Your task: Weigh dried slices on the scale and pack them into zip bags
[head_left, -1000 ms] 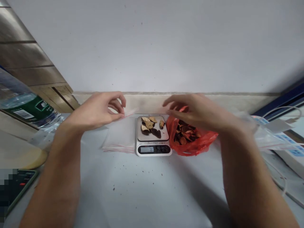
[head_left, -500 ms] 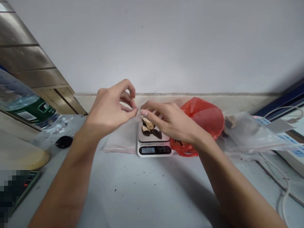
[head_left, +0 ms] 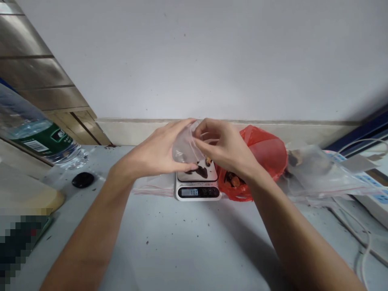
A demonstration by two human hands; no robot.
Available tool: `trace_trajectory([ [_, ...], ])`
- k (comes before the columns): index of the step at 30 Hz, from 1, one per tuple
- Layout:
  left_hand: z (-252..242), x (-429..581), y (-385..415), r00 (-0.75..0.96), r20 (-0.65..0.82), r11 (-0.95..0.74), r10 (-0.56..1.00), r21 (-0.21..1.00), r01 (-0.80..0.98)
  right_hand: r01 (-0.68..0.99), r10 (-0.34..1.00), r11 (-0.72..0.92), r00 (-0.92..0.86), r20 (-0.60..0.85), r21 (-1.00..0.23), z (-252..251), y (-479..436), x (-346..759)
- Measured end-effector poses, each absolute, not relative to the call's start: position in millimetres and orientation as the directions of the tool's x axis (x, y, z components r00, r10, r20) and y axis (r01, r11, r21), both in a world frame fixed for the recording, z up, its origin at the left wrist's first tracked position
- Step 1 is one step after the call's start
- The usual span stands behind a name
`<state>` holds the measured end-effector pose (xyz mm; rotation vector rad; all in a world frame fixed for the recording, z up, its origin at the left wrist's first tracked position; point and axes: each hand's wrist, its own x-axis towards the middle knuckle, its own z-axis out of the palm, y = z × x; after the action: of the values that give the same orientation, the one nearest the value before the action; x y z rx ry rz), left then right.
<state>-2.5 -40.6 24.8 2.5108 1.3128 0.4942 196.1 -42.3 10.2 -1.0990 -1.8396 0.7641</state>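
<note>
Above a white kitchen scale [head_left: 198, 193] I hold a clear plastic zip bag [head_left: 185, 146] between both hands. My left hand [head_left: 157, 151] curves round the bag's left side, thumb low and fingers behind it. With fingers bent in a pinch, my right hand [head_left: 222, 145] grips the bag's upper right edge. Dark brown dried pieces [head_left: 201, 171], which look like mushroom, lie on the scale plate, partly hidden by the bag and hands. The scale's display is lit. Just right of it sits a red plastic bag [head_left: 266, 151] with more dried pieces inside.
Flat clear zip bags [head_left: 156, 185] lie left of the scale. Another clear bag [head_left: 321, 169] with dark contents rests at the right, near a power strip [head_left: 371, 194] and cables. A water bottle [head_left: 45, 137] and a black oval object [head_left: 83, 180] are at the left. The wall rises behind.
My left hand has moved right and now wraps the clear bag, which has opened out over the scale. My right hand has shifted slightly right, uncovering some of the red bag's contents.
</note>
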Motion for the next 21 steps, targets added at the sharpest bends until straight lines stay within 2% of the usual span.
trace_trajectory([
  [3,24.4,-13.2,-34.8,0.471,0.105,-0.476,0.876,0.343,0.810,0.624,0.947,0.315,-0.159,0.278,-0.715,6.6,-36.6,202.8],
  [6,21.7,-26.4,-28.5,0.448,0.014,-0.432,0.894,0.292,0.853,0.859,0.991,0.136,-0.115,0.073,-0.494,-0.4,-30.8,206.5],
  [8,19.3,-30.6,-26.0,0.445,-0.034,-0.418,0.895,0.285,0.863,0.916,0.994,0.072,-0.099,-0.048,-0.394,-5.6,-28.2,205.7],
  [11,17.7,-29.5,-25.9,0.455,-0.059,-0.422,0.888,0.285,0.861,0.937,0.991,0.047,-0.087,-0.102,-0.346,-10.7,-25.8,203.7],
  [13,18.4,-27.8,-27.0,0.460,-0.070,-0.425,0.885,0.282,0.860,0.905,0.991,0.061,-0.107,-0.085,-0.421,-10.4,-24.7,205.1],
  [17,21.2,-31.0,-27.6,0.448,-0.090,-0.407,0.890,0.289,0.866,0.679,0.986,0.123,-0.166,0.012,-0.724,-1.3,-24.0,214.0],
  [19,22.3,-35.2,-26.8,0.441,-0.098,-0.397,0.892,0.296,0.869,0.589,0.987,0.130,-0.156,0.046,-0.797,5.1,-25.2,218.6],
  [21,22.9,-39.1,-25.8,0.431,-0.118,-0.381,0.895,0.302,0.874,0.558,0.990,0.122,-0.132,0.057,-0.821,11.1,-27.2,221.8],
])
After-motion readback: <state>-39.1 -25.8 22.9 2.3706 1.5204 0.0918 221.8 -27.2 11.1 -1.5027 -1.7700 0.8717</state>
